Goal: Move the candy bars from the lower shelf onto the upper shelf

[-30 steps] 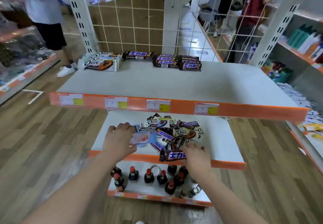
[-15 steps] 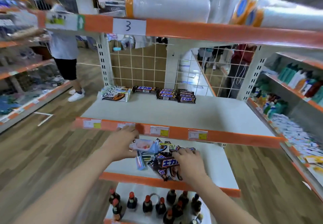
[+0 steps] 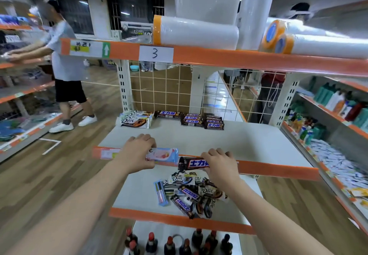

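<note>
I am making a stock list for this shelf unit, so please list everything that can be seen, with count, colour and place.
Dove boxes: small stack, white, upper shelf back left.
Brown bars: several stacked, upper shelf back.
Candy pile: many, mixed brown, white and blue, lower shelf.
Upper shelf: one, white with orange edge.
Lower shelf: one, white with orange edge.
Bottles: about ten, dark with red caps, bottom shelf.
White rolls: several, top shelf.
Bystander: one, white shirt, left aisle.
Left hand: holds blue-pink bar at the upper shelf edge.
Right hand: holds brown bar at that edge.
</note>
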